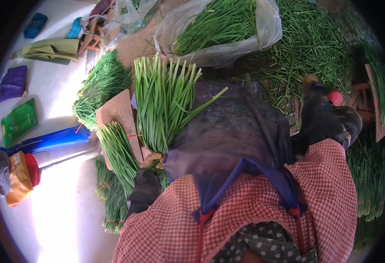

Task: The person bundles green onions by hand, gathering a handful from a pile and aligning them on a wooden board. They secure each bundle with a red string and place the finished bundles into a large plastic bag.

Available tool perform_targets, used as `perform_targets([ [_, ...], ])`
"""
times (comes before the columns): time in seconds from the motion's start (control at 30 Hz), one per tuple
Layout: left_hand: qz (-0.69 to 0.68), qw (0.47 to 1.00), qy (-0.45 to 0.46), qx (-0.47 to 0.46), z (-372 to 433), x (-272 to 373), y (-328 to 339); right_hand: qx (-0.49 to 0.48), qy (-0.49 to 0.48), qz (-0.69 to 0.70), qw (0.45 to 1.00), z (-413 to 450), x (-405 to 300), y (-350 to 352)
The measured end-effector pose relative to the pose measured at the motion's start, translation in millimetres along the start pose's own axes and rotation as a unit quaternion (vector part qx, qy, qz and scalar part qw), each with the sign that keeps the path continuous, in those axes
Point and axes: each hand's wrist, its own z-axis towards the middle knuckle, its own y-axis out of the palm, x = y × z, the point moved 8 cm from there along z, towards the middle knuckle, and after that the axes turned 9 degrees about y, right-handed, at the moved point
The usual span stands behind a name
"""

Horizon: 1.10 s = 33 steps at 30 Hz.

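My left hand [152,160], its fingers showing beyond a black sleeve cover, is shut around the lower leafy part of a bunch of garlic chives [162,108]. The pale cut stem ends point away from me, and one stalk sticks out to the right. Beneath lies a dark purple apron [232,121] spread over my lap. At the end of a black sleeve, my right hand [310,80] is at the edge of a pile of loose green leaves [314,49]. It is small and blurred, so its fingers cannot be made out.
Beside my left hand, a tied bunch [118,148] leans by a wooden board [113,108]. Ahead stands a clear plastic bag [268,26] of chives. More bundles lie at left [103,85] and right [366,177]. A second board [375,98] holds chives at far right.
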Motion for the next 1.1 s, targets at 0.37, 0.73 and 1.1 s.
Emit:
perform_targets([
  [0.37,-0.004,0.999,-0.036,0.004,-15,-4,-15,-0.225,-0.334,0.511,0.759,-191,-292,-182],
  [0.73,0.000,0.999,-0.045,0.006,-21,-5,-25,-0.032,-0.389,0.322,0.862,-154,-348,-136],
  [1.1,0.044,0.997,-0.056,0.041,-25,1,-35,-0.331,-0.188,0.573,0.726,-210,-376,-202],
])
